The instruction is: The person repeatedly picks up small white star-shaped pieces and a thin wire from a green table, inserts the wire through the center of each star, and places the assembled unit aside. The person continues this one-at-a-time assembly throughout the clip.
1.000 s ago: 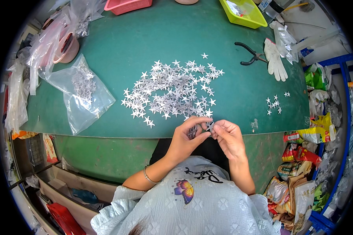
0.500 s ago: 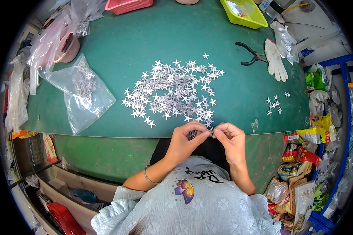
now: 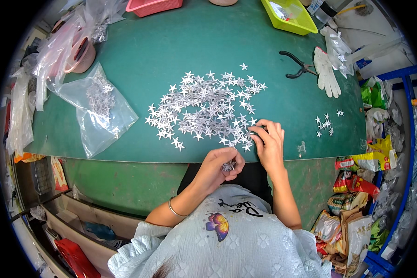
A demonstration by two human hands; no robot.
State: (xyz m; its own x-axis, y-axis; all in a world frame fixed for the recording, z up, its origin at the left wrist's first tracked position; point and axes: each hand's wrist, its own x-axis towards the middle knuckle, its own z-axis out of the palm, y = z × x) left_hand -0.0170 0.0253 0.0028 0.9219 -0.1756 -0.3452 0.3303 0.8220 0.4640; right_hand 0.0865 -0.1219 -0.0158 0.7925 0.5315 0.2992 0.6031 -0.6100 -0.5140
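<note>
Nearest the body, the left hand (image 3: 216,167) sits just below the worktop (image 3: 171,46) edge, its grip closed on a small bunch of silver stars (image 3: 228,165) pinched between thumb and fingertips. Just beyond, the right hand (image 3: 269,144) rests on the near edge of the worktop, fingers curled down onto the closest stars of the pile (image 3: 204,106); whether that grip has closed on one or only touches them, I cannot tell.

The stars look thin, flat and very light, probably stiff foil or sheet with sharp little points. They would likely slide on the smooth green surface and tangle point to point, so a fingertip pinch across the centre, or a nail slipped under one arm, seems the surest hold.

Further off lie a clear bag (image 3: 95,109) with more stars to the left, a few loose stars (image 3: 325,124) to the right, then black pliers (image 3: 297,65), a white glove (image 3: 325,73), a yellow tray (image 3: 289,16) and a pink basket (image 3: 153,5).
</note>
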